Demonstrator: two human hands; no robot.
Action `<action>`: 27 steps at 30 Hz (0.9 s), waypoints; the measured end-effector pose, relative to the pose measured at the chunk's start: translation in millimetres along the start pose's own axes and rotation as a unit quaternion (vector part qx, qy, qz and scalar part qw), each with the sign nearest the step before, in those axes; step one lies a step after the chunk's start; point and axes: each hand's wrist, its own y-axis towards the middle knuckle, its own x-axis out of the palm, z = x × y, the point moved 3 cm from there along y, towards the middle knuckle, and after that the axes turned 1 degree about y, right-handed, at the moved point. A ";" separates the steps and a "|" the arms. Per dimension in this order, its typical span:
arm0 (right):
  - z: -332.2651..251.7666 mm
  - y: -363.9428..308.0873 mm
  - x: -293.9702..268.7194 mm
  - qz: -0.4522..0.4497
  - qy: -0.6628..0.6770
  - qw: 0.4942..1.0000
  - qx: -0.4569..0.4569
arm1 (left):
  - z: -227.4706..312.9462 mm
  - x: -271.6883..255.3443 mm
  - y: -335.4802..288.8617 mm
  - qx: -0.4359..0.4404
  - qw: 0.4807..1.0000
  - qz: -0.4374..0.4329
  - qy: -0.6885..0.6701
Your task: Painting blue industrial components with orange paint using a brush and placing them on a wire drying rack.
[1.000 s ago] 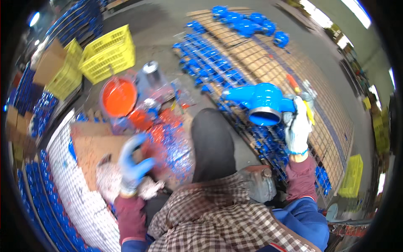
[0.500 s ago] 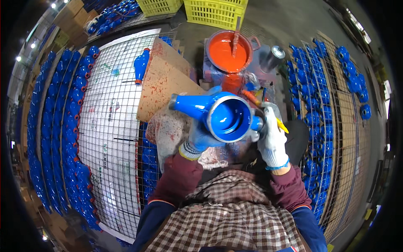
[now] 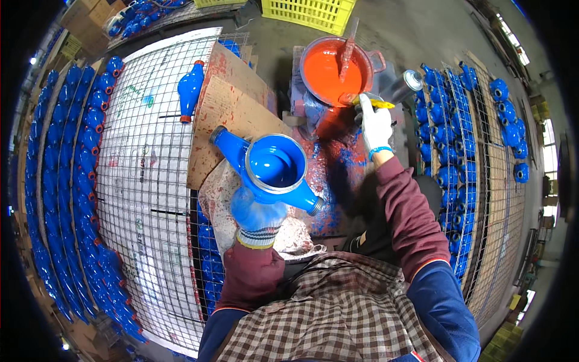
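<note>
My left hand (image 3: 256,212), in a blue-stained knit glove, grips a blue-painted metal pipe body (image 3: 278,161) from below. It has a wide round opening facing up and two threaded ends, tilted from upper left to lower right. My right hand (image 3: 377,123), in a white glove, is closed on a paintbrush (image 3: 381,103) with a yellow handle. The brush's tip is at the near rim of a pot (image 3: 309,81) of red-orange paint. A paint-coated stick (image 3: 348,57) leans in that pot.
A metal can (image 3: 405,86) stands right of the pot. Paint-spattered cardboard (image 3: 232,111) lies to the left, beside wire mesh (image 3: 151,163) bearing one blue piece with red ends (image 3: 190,92). Rows of blue pieces (image 3: 449,145) line both sides. A yellow crate (image 3: 307,13) is at the back.
My right hand has moved from the pipe body's right end forward to the paint pot with the brush. My left hand has shifted the pipe body left and turned it, its right end now lower.
</note>
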 end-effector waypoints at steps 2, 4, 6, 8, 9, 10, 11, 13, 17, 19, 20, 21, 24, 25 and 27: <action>5.5 8.2 -4.6 -0.008 -0.207 0.978 -0.027 | -0.3 8.8 0.4 -0.030 0.995 -0.027 0.090; 4.1 12.6 -6.2 -0.016 -0.271 0.960 -0.065 | -0.1 4.6 4.6 -0.044 0.998 -0.009 0.037; -7.5 8.9 -5.9 -0.026 -0.332 0.937 -0.102 | -6.7 18.2 4.4 -0.027 0.999 -0.031 0.021; -19.6 6.2 -10.4 -0.049 -0.369 0.924 -0.092 | -9.5 19.9 4.9 -0.043 0.995 -0.087 0.025; -21.3 4.6 -16.0 -0.048 -0.367 0.924 -0.093 | -11.2 21.8 2.7 -0.060 0.988 -0.142 0.029; -20.3 2.2 -24.4 -0.062 -0.336 0.939 -0.044 | -10.6 19.0 -0.5 -0.054 0.990 -0.120 0.059; -18.5 -2.4 -33.0 -0.073 -0.305 0.950 0.007 | -12.1 20.1 -3.0 -0.056 0.989 -0.120 0.060; -35.5 -35.3 -38.8 -0.072 -0.051 0.996 0.029 | -12.0 18.0 -11.0 -0.047 0.988 -0.104 0.102; -94.2 -106.9 -80.2 -0.077 0.193 0.974 0.094 | -24.9 6.3 -46.0 0.037 0.945 -0.041 0.323; -125.7 -141.7 -91.3 -0.022 0.171 0.984 0.036 | -35.7 41.3 -54.7 0.066 0.870 -0.101 0.479; -143.4 -152.5 -89.5 -0.049 0.102 0.993 -0.031 | -38.9 44.6 -57.9 0.138 0.794 -0.149 0.573; -160.0 -163.4 -86.3 -0.075 0.030 0.992 -0.096 | -43.7 47.8 -62.2 0.205 0.702 -0.195 0.654; -188.4 -176.9 -71.3 -0.117 -0.073 0.982 -0.127 | -56.9 71.5 -75.3 0.343 0.548 -0.314 0.696; -191.7 -177.9 -70.0 -0.122 -0.088 0.979 -0.140 | -64.3 79.0 -81.3 0.345 0.538 -0.329 0.695; -197.0 -176.9 -73.2 -0.109 -0.149 0.970 -0.156 | -75.3 75.1 -84.1 0.360 0.494 -0.372 0.699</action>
